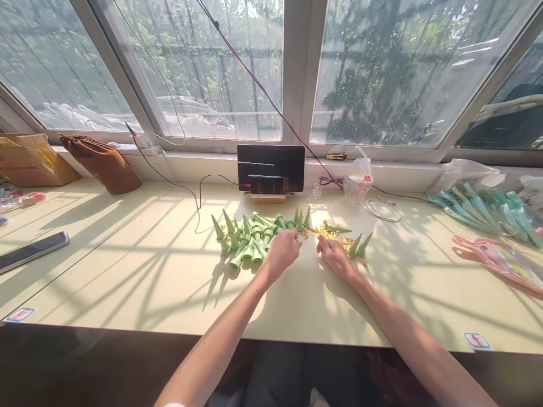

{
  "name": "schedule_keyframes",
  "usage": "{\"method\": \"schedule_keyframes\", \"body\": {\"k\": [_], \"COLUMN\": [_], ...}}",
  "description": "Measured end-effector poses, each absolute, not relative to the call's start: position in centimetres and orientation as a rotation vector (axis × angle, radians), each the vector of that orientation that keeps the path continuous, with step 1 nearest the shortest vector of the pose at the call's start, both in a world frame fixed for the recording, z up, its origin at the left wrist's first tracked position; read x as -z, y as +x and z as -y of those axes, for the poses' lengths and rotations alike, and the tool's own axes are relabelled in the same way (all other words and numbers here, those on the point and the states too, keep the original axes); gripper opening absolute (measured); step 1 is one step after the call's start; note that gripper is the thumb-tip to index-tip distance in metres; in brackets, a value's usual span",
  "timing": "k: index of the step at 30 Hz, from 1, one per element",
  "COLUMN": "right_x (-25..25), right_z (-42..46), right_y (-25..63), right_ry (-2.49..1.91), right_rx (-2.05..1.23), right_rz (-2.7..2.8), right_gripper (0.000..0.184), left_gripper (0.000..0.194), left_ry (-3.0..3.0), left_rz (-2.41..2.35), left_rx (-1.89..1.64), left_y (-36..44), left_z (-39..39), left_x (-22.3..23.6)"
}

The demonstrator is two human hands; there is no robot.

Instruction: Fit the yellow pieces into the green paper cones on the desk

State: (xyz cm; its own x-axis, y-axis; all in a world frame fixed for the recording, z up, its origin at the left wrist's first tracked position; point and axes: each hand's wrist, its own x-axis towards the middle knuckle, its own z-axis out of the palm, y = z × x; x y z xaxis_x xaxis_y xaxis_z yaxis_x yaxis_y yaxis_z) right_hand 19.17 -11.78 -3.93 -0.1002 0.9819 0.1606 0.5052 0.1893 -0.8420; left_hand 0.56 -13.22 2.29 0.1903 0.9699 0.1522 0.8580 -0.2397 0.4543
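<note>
My left hand [283, 249] is closed, its fingers curled at the right edge of a heap of green plastic cones [256, 233]; what it holds, if anything, is hidden. Some of the cones stand point up, while others lie on their sides with flared collars showing. My right hand [334, 255] is closed with thumb and fingertips together beside a loose pile of small yellow pieces [327, 232], too small to make out. Whatever lies between those fingertips does not show. Two green cones [359, 244] stand just right of that hand.
A black tablet [271, 155] with a phone [268, 185] before it leans at the back. A plastic cup in a bag [358, 180] and a coiled cable [383, 210] are at back right. Bagged teal pieces [487, 209] and a pink item [500, 257] lie right; another phone [34, 251] left.
</note>
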Motion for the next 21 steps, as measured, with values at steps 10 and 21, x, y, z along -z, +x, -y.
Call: {"method": "schedule_keyframes", "body": {"k": [10,21], "right_x": [3.7,3.9], "right_z": [12.0,11.9], "right_y": [18.9,19.0], "right_ry": [-1.365,-1.389], "right_rx": [-0.669,-0.639], "right_rz": [1.833,1.877], "right_gripper": [0.045,0.038], "left_gripper": [0.022,0.022], "left_ry": [2.301,2.182], "left_rz": [-1.957,-2.223], "left_rx": [-0.442,-0.471], "left_y": [3.8,2.3], "left_z": [12.2,11.9], "left_x": [1.1,0.5]}}
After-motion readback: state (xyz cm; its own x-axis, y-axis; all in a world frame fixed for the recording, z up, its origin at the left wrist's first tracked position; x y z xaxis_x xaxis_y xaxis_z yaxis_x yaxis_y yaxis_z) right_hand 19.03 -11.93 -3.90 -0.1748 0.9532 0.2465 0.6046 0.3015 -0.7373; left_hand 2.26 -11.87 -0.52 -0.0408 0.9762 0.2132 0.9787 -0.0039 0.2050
